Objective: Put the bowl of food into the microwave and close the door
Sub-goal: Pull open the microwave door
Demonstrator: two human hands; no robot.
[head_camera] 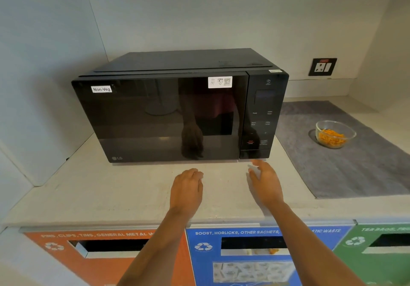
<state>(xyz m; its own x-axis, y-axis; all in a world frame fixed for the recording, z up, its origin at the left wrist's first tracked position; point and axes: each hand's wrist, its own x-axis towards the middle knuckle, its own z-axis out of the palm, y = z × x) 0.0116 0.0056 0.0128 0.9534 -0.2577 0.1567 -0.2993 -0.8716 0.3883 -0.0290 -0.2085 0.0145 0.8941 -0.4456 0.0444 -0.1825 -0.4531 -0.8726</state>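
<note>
A black microwave [168, 117] stands on the pale counter with its glossy door closed and a "Non-Veg" label at its top left. Its control panel [260, 117] runs down the right side. To its right, a clear glass bowl [335, 133] of orange food sits on a grey mat [346, 170]. My left hand [187, 188] hovers palm down over the counter in front of the door, fingers loosely together, holding nothing. My right hand [265, 181] reaches toward the lower right corner of the microwave, fingers spread, just below the panel's bottom edge.
A wall socket [322, 66] is at the back right. Walls close in the alcove on the left and behind. Below the counter's front edge are orange [99, 248], blue [250, 248] and green [381, 243] waste-bin slots.
</note>
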